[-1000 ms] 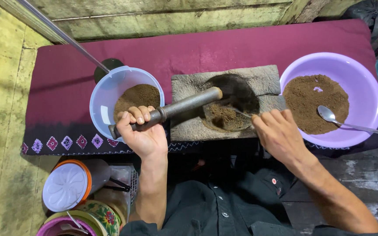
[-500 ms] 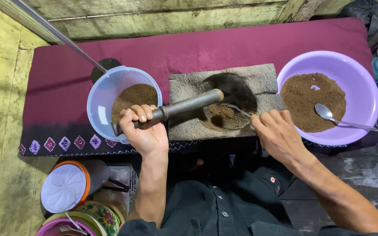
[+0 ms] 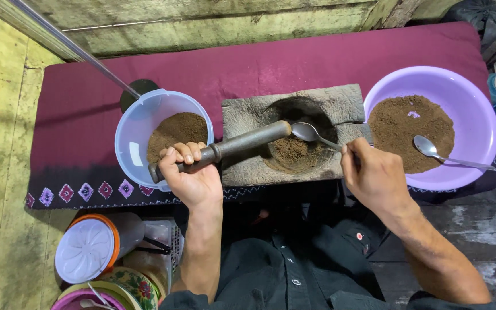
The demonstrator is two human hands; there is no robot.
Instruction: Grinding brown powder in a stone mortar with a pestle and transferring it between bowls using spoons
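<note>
Powder in the stone bowl, more in both tubs

Purple cloth covers the bench, and the stone bowl (image 3: 297,138) sits mid-bench with some brown powder (image 3: 291,155) inside. Left hand (image 3: 193,178) fingers wrap the pestle (image 3: 231,149), resting across the bowl's left rim. Right hand (image 3: 377,178) fingers pinch a spoon (image 3: 311,133) over the powder. Both tubs beside the bowl, blue (image 3: 139,126) and purple (image 3: 477,109), hold powder.

Black buttoned shirt (image 3: 294,270), small red dot, bare forearms.

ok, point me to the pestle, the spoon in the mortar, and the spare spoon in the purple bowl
pestle (image 3: 242,144), head view, on the middle of its dark shaft.
spoon in the mortar (image 3: 306,131), head view, on its bowl over the brown powder.
spare spoon (image 3: 427,146), head view, on its bowl lying on the powder.
</note>
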